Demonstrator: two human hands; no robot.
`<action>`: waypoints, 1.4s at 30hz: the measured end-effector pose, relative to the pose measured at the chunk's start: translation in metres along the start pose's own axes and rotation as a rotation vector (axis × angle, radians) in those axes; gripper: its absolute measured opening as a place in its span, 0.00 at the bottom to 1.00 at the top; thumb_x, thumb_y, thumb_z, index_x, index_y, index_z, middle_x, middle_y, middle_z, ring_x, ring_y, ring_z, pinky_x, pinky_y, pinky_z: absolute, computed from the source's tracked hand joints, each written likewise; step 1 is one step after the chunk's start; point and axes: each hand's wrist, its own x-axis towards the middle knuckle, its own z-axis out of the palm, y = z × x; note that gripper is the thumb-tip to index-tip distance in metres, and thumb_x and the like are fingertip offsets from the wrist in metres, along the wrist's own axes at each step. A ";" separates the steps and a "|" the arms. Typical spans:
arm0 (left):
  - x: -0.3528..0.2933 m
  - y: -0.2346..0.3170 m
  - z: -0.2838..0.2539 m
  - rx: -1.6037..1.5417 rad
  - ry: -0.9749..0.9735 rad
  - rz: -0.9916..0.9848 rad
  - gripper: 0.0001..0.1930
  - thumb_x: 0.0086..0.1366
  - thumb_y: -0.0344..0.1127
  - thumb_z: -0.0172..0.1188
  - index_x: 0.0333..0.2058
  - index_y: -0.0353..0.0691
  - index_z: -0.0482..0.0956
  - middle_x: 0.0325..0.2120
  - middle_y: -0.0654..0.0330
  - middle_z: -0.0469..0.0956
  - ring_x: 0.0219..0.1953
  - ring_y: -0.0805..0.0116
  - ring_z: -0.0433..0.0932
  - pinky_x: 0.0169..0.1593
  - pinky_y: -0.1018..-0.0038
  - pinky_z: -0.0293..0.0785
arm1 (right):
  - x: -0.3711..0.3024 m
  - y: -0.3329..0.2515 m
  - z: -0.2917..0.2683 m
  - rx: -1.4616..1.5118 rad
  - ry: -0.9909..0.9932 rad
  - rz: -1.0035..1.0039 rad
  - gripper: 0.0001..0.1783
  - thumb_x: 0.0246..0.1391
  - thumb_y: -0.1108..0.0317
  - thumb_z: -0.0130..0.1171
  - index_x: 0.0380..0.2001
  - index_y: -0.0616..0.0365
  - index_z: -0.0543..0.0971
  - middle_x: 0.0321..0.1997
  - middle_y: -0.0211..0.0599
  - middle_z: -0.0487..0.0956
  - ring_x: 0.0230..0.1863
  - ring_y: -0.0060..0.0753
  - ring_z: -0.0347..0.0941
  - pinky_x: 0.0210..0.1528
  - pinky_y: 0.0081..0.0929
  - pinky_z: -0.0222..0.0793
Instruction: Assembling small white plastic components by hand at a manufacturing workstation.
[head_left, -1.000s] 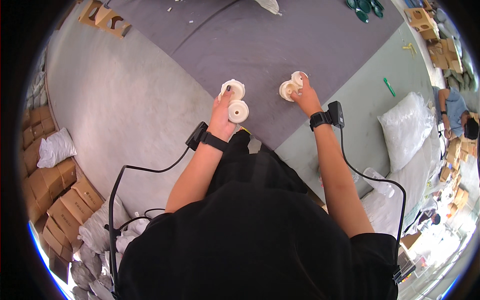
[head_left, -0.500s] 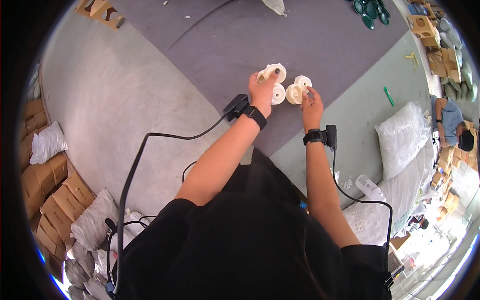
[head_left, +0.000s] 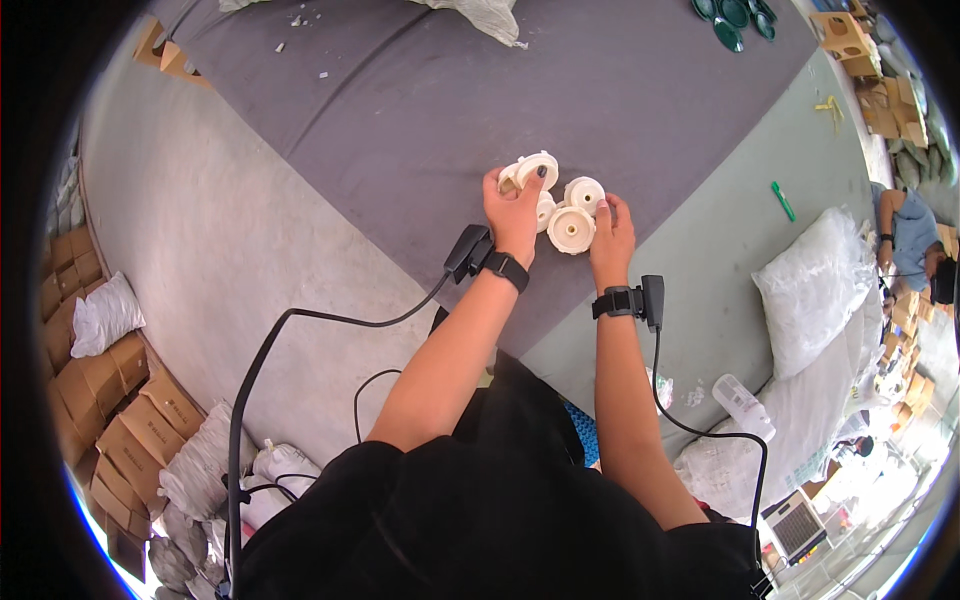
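Off-white round plastic wheel-like pieces with toothed rims are in both hands, above the grey mat [head_left: 420,130]. My left hand [head_left: 512,208] is closed round a few of them, its thumb lying over the upper wheel piece [head_left: 545,160]; another one shows below it beside the palm. My right hand [head_left: 614,238] grips two more at their right edges: an upper wheel [head_left: 580,190] and a lower wheel [head_left: 566,240] that faces up with a small hub in its middle. The two groups nearly meet; whether they touch or are joined I cannot tell.
Green spoon-like pieces [head_left: 729,40] lie at the mat's far right, a whitish sheet [head_left: 490,20] at its far edge. On the floor to the right are a green marker [head_left: 783,201] and stuffed white sacks [head_left: 815,290]. Cartons [head_left: 150,420] are stacked left. A person [head_left: 908,235] sits far right.
Both hands have come nearer to my body and slightly left with the wheel pieces. The right-hand pieces have turned, so the lower wheel's flat face now shows.
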 end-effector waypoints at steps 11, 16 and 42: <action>-0.008 -0.018 0.023 -0.116 0.145 -0.033 0.21 0.59 0.39 0.61 0.45 0.37 0.63 0.38 0.60 0.71 0.39 0.72 0.71 0.42 0.75 0.71 | 0.014 0.009 -0.013 0.317 -0.169 0.317 0.19 0.54 0.56 0.55 0.32 0.65 0.75 0.28 0.33 0.77 0.28 0.22 0.70 0.33 0.22 0.66; -0.007 -0.017 0.022 -0.059 0.164 0.053 0.21 0.59 0.39 0.60 0.46 0.36 0.62 0.38 0.58 0.71 0.38 0.69 0.72 0.41 0.73 0.72 | -0.003 -0.009 -0.009 0.828 -0.158 0.414 0.12 0.53 0.61 0.59 0.33 0.60 0.74 0.29 0.29 0.76 0.28 0.17 0.71 0.31 0.16 0.66; -0.128 0.038 -0.014 0.354 -0.575 -0.030 0.19 0.59 0.37 0.60 0.43 0.35 0.64 0.36 0.59 0.71 0.35 0.71 0.72 0.39 0.75 0.71 | -0.200 -0.045 -0.066 1.053 0.401 0.373 0.15 0.55 0.62 0.54 0.35 0.65 0.77 0.28 0.29 0.77 0.28 0.15 0.69 0.28 0.18 0.65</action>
